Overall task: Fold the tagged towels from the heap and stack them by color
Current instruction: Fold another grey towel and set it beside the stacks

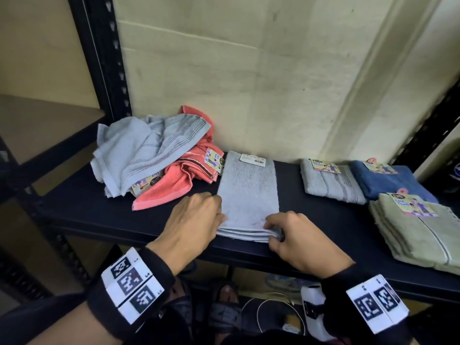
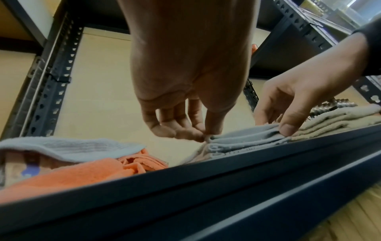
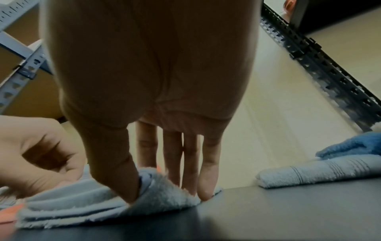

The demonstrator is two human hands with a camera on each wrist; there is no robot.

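Pinching the two near corners of the long folded grey terry towel (image 1: 249, 192), I hold its layered edge square so the layers do not slide apart. My left hand (image 1: 193, 220) nips the near-left corner between thumb and fingertips (image 2: 198, 137); my right hand (image 1: 296, 241) grips the near-right corner, thumb pressed into the layers and the other fingers (image 3: 208, 179) planted beyond it. Both hands are closed on this one towel.

The towel lies lengthwise on the dark metal shelf (image 1: 99, 210), its near edge close to the shelf's front lip and its white paper tag (image 1: 253, 160) at the far end, near the wall. I judge it is laid this way so that one more fold, near end over to the tag end, brings it to the size of the finished ones.

Just left of this towel sits the heap of loose grey and coral towels (image 1: 159, 153), still to be folded. To its right, a little apart, lies the folded grey striped towel (image 1: 331, 183), where I judge this one belongs. Beyond that sit a folded blue towel (image 1: 390, 180) and a stack of folded pale green towels (image 1: 420, 235), each colour kept separate.
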